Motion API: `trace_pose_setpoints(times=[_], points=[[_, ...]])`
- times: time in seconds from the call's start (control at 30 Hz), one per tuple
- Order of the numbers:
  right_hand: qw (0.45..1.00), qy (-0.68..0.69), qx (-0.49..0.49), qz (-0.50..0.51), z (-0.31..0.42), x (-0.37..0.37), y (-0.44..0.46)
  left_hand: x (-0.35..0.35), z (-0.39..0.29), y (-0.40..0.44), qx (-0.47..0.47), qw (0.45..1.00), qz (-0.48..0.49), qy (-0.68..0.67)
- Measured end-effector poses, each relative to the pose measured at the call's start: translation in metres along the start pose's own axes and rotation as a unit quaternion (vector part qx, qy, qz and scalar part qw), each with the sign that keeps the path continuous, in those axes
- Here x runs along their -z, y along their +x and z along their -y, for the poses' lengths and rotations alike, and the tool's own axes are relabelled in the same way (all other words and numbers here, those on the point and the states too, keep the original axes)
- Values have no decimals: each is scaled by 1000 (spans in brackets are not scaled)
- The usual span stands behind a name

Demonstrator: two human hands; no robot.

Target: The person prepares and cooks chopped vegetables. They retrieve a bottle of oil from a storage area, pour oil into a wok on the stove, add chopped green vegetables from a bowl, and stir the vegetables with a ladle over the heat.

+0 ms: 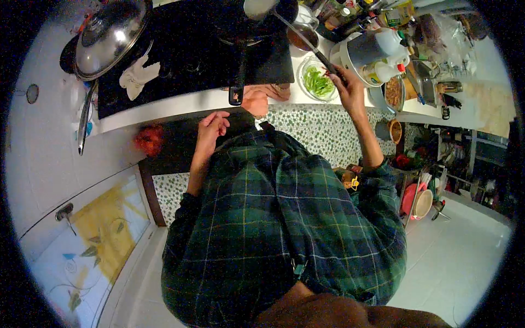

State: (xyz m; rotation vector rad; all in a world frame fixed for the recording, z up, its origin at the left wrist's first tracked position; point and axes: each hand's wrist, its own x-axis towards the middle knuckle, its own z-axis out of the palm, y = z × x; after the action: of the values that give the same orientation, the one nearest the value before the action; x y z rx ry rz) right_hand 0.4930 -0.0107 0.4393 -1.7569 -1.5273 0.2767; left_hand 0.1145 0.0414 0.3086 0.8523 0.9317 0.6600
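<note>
Largest first: a white countertop [164, 111] spans the upper part of the frame. Set into it, upper left to top centre, is a black, glossy, flat cooktop [180, 82]. Top centre, on the cooktop: a dark pan [241, 63], its long black handle pointing down the frame. Upper left: a shiny domed metal lid [109, 41]. Your long metal utensil with a black grip [298, 34] slants across the top centre, its pale head over the pan. Upper right of centre, a clear round bowl [325, 99] holds chopped bright-green vegetables [316, 82].

Your right hand [348, 90] is closed round the utensil's grip, just beside the bowl. Your left hand [213, 127], left of centre, is half open, fingers loosely curled, with nothing visible in it; it lies near the handle's end, apart from it.
</note>
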Motion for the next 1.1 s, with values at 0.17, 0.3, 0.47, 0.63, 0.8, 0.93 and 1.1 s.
trace_pose_setpoints(times=[0.17,0.3,0.47,0.63,0.8,0.93,1.1], points=[[897,313,-312,-33,15,20,-37,3,5,0,-3,1000,0,-20],[905,267,-327,-56,-7,49,-56,0,8,8,17,1000,3,12],[932,115,-342,26,-40,48,-47,-6,3,10,24,1000,18,6],[938,65,-323,105,-69,32,-18,-2,-1,7,20,1000,11,19],[926,113,-335,132,-79,26,-4,3,3,-1,6,1000,-9,-9],[935,91,-320,124,-98,13,-9,5,4,-6,8,1000,-22,-12],[933,128,-330,74,-97,6,-36,3,-1,-7,10,999,-24,-19]])
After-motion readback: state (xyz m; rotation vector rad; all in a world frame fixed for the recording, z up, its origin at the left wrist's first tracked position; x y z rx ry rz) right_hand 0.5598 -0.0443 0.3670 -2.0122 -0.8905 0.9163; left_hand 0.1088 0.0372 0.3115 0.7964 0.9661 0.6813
